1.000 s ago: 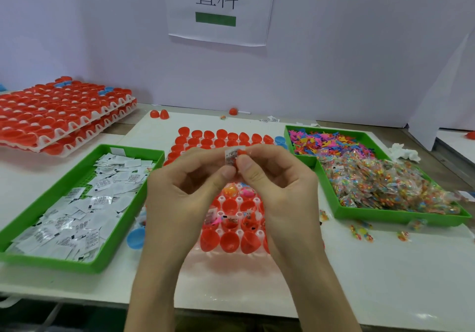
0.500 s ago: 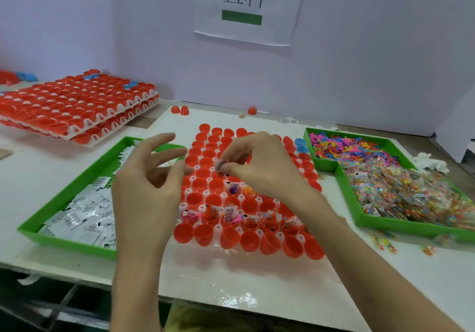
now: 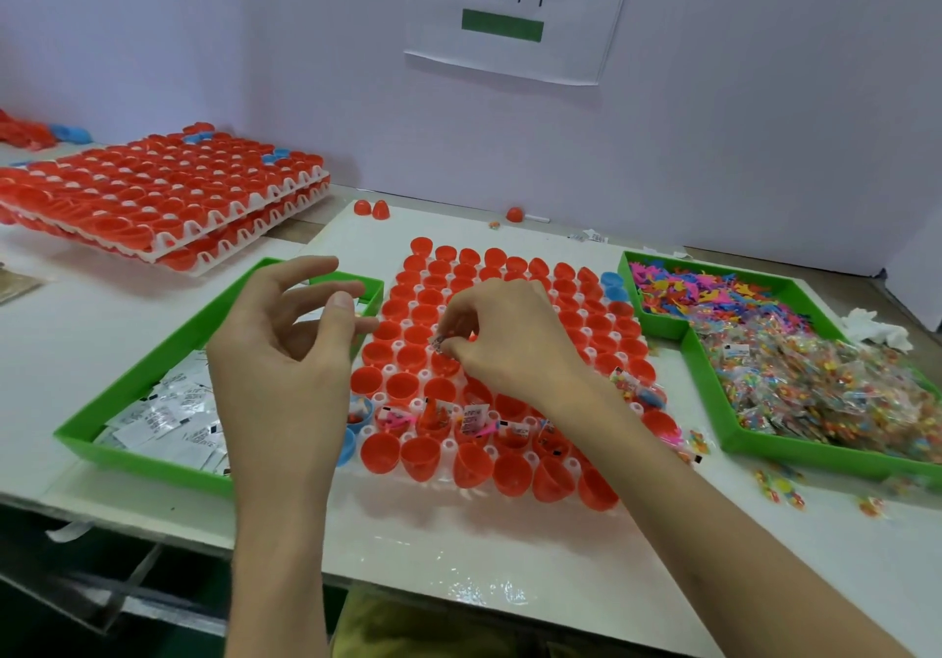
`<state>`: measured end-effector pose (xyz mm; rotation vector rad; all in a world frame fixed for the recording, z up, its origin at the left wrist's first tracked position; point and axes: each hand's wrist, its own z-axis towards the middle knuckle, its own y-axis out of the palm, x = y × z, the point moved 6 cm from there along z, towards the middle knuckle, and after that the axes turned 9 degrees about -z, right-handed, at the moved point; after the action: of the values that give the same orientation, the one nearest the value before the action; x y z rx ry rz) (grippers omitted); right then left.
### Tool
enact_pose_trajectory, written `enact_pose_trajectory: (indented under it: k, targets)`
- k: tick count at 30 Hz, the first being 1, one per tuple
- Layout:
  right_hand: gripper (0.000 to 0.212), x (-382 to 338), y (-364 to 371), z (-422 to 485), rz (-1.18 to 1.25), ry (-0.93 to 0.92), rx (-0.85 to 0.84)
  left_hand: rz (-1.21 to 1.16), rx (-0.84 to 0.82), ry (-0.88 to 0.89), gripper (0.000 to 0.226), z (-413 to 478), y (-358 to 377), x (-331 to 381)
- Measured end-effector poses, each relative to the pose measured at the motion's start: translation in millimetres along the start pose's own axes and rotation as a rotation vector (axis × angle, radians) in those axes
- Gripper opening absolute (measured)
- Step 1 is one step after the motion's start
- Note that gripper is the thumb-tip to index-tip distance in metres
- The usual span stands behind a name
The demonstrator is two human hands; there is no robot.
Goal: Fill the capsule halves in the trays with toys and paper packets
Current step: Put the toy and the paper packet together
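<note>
Two hands above the table. Right hand (image 3: 509, 346) pinches a small paper packet (image 3: 437, 342) between thumb and fingertips. The packet pokes out left of the fingertips, just above the red capsule halves (image 3: 430, 298) mid-way up the capsule tray (image 3: 448, 446). Left hand (image 3: 285, 351) has its fingers loosely spread and hovers over the right edge of the green packet tray (image 3: 137, 382). Second-nearest row of halves holds toys and packets. Green toy tray (image 3: 713, 402) sits at right.

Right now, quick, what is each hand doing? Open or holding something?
Left hand: open, fingers loose, holding nothing I can see.
Right hand: pinching a small packet over the red capsule halves.
</note>
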<state>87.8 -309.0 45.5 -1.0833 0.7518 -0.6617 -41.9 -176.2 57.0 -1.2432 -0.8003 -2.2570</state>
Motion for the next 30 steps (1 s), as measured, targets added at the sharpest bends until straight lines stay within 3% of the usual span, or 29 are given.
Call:
enact_pose_trajectory:
  k: [11, 16, 26, 30]
  targets:
    - [0.006, -1, 10, 0, -0.051, 0.022, -0.035, 0.009, 0.021, -0.011, 0.024, 0, -2, -2]
    - [0.014, 4, 17, 10, -0.046, 0.064, -0.171, 0.031, 0.015, -0.008, 0.022, 0, -3, -3]
    - [0.021, 11, 14, 5, 0.192, 0.075, -0.291, 0.09, 0.019, -0.01, 0.021, 3, -9, -11]
    - [0.016, 38, -4, 13, 0.291, 0.084, -0.228, 0.303, -0.12, -0.04, 0.023, 21, -21, -19]
